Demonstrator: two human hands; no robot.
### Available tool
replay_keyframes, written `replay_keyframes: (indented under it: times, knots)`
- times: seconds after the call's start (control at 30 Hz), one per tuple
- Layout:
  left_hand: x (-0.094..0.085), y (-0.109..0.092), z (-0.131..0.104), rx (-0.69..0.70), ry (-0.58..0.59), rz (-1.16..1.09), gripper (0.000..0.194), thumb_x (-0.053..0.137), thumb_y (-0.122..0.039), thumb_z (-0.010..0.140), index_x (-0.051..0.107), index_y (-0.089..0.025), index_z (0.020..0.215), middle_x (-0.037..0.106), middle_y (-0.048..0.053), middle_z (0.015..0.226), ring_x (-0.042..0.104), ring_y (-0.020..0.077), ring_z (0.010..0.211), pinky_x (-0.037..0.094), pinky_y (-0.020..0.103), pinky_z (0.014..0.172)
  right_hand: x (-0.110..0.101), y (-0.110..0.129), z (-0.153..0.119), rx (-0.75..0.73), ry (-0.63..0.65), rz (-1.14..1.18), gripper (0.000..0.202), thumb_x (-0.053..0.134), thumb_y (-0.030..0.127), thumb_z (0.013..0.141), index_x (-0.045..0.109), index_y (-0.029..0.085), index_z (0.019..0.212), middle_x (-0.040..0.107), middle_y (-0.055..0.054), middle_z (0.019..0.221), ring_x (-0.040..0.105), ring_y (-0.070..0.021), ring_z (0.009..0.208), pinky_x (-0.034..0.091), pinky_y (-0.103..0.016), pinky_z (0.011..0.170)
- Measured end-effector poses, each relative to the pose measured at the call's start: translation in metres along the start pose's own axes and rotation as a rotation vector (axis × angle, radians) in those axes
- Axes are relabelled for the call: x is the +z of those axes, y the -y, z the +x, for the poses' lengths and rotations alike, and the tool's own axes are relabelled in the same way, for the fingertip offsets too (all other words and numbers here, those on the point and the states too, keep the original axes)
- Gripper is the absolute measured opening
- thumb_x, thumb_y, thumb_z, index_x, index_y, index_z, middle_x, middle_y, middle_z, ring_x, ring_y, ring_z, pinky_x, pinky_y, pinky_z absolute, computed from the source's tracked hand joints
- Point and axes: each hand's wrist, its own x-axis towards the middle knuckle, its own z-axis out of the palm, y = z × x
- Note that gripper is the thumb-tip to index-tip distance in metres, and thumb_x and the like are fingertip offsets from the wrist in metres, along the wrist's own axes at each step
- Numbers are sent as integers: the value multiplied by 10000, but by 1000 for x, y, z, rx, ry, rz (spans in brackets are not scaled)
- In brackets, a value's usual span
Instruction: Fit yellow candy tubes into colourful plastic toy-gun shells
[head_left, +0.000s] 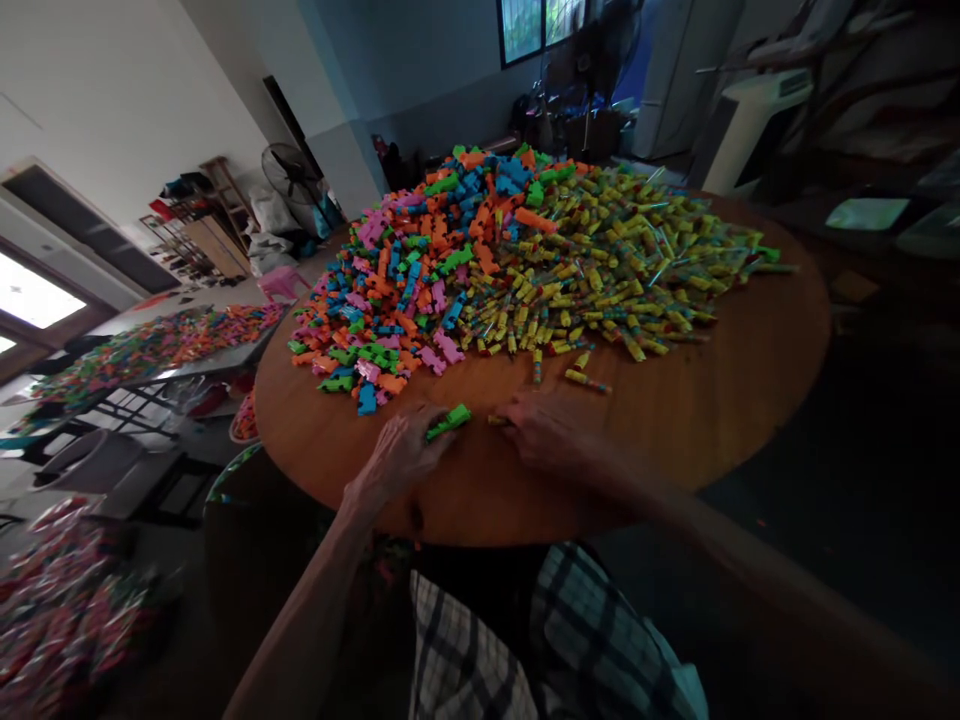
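My left hand [409,440] is closed round a small green plastic toy [448,422], which juts out to the right over the table's near side. My right hand [536,428] pinches a small yellowish tube [496,420] whose tip points toward the green toy; the rest of it is hidden by the fingers. A short gap separates the two pieces. Just beyond my right hand lie a few loose yellow tubes [587,381] with coloured ends. Farther off, a heap of orange, blue, green and pink plastic toys [427,270] meets a heap of yellow tubes [622,260].
Both heaps rest on a round wooden table [757,370]. To the left, another table [165,350] bears more coloured toys, with a pink stool [283,282] near it. Shiny bagged goods [67,600] lie at lower left. A standing fan [289,175] is farther back.
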Motion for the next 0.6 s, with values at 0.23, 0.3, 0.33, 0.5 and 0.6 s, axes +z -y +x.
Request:
replay_keyframes:
  times: [0.23,0.3,0.33,0.5,0.6]
  knots:
    - [7,1,5,84,9,1,171,611,-287,958,759,-255,1037,716,51,885,637,212,862,463,304,785,8,-3,17,-10,-51,76,286,521,155,932,736,171,1120,717,-85,1064,639,-200,908,407,-305,791]
    - [7,3,4,100,9,-14,180,611,-272,961,757,-253,1065,724,50,904,637,210,871,461,306,786,8,-4,19,-21,-41,81,286,524,158,935,742,179,1118,711,-88,1076,639,-202,925,405,-305,802]
    - [7,4,4,104,9,-15,186,612,-267,962,755,-250,1080,724,51,917,635,209,873,459,307,782,8,-5,19,-22,-37,84,288,522,163,940,743,181,1125,707,-90,1082,639,-206,939,405,-307,810]
    - [7,6,3,115,15,16,207,624,-238,960,739,-222,1132,706,54,949,622,205,877,449,310,768,12,-5,21,-36,-69,66,300,522,169,937,746,189,1136,692,-83,1033,633,-217,908,394,-314,763]
    - [6,5,4,145,16,7,188,615,-234,971,728,-215,1120,704,42,946,618,198,888,449,307,779,16,-4,22,-53,-98,27,305,513,161,940,745,187,1136,687,-83,1003,623,-212,869,382,-314,727]
